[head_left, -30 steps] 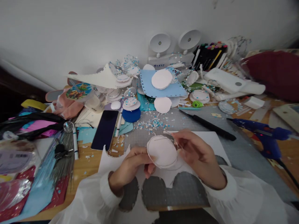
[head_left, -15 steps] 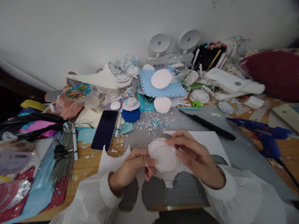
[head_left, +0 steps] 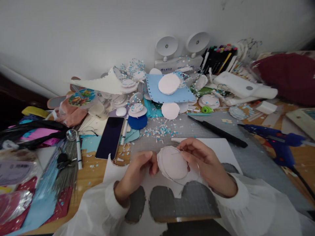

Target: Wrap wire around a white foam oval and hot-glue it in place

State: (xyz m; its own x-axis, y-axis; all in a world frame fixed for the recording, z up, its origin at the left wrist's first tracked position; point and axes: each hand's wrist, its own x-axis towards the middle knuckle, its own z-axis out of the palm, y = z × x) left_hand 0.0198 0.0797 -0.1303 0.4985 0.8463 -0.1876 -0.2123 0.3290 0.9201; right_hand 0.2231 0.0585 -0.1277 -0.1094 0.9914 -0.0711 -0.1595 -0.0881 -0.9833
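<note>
A white round disc (head_left: 172,162) is held between both hands above a white sheet (head_left: 222,149) with round holes cut out of it. A thin wire loop (head_left: 172,178) runs around the disc's rim. My left hand (head_left: 136,173) pinches the disc's left edge, fingers closed. My right hand (head_left: 205,164) grips the disc's right side, with its fingertips pressed together on the wire near the top. Both sleeves are white.
A black phone (head_left: 110,137) lies to the left, a black pen (head_left: 218,131) and a blue glue gun (head_left: 275,141) to the right. Behind are more white discs (head_left: 169,83), a blue sheet (head_left: 169,93), paper scraps (head_left: 159,131), markers (head_left: 220,57) and a grey cutting mat (head_left: 256,164).
The disc has been turned and shifted slightly right. My left hand has slid up to its left edge, and the wire loop now sits lower around the disc.
</note>
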